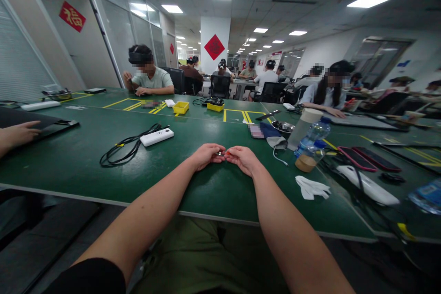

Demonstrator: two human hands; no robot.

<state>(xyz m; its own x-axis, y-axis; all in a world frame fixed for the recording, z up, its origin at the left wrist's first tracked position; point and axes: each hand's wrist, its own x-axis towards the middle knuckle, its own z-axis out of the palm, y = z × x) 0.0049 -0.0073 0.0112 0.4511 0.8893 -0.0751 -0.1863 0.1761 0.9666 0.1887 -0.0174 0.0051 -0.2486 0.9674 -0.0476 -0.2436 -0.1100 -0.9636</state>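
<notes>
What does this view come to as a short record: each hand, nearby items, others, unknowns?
left_hand: left hand, pinching a small shiny item
right_hand: right hand, pinching a small reddish item
surface: green table
left_side: white device, black cable
right_side: white cloth or glove, bottle of brown liquid
beyond_hands: two yellow bins
across_table: seated person
unknown: what the pinched items are; too small

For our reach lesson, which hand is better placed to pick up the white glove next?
Probably the right hand, nearer the white glove and on its side; the left hand would cross over. Both look occupied.
</notes>
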